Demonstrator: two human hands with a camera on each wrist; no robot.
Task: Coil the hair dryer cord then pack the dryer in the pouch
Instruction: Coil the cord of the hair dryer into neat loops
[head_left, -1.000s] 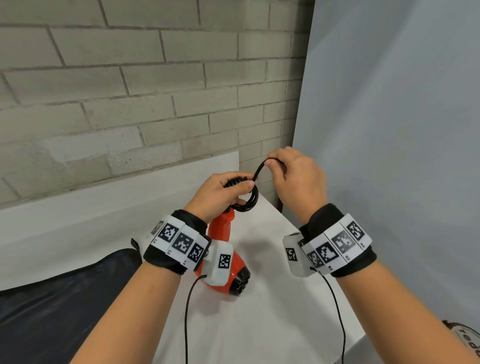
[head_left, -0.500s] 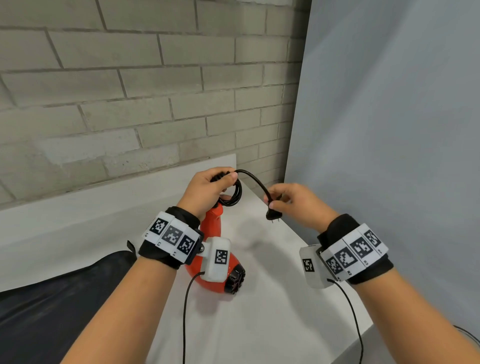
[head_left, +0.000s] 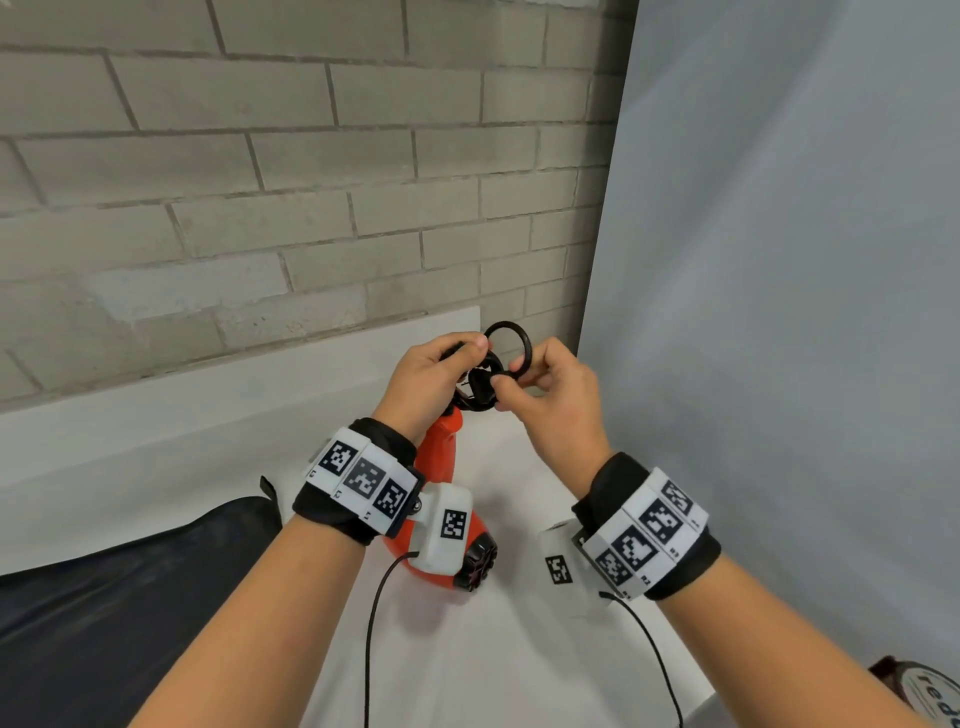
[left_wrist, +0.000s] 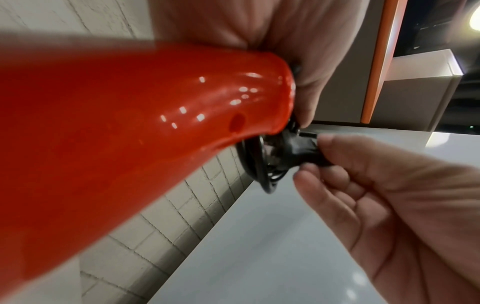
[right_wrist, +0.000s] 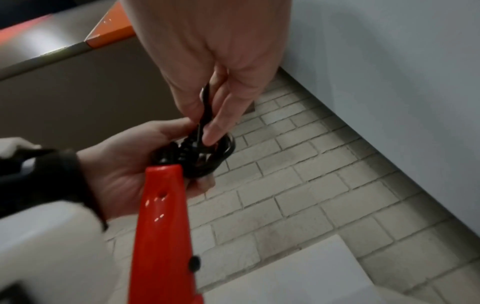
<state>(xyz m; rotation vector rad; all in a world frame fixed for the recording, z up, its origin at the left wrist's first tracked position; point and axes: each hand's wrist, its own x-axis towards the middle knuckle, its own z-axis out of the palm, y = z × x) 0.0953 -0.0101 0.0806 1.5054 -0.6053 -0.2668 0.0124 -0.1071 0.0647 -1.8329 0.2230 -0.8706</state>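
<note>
Above table: left hand (head_left: 426, 379) grips coiled cord (head_left: 506, 338), right hand (head_left: 550, 395) pinches plug (head_left: 480, 383)

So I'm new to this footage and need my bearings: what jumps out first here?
The glossy orange hair dryer at centre, lying on the white table. Just above it, the left hand grips the coiled black cord at the handle's end while the right hand pinches the plug. A black pouch lies at lower left.
</note>
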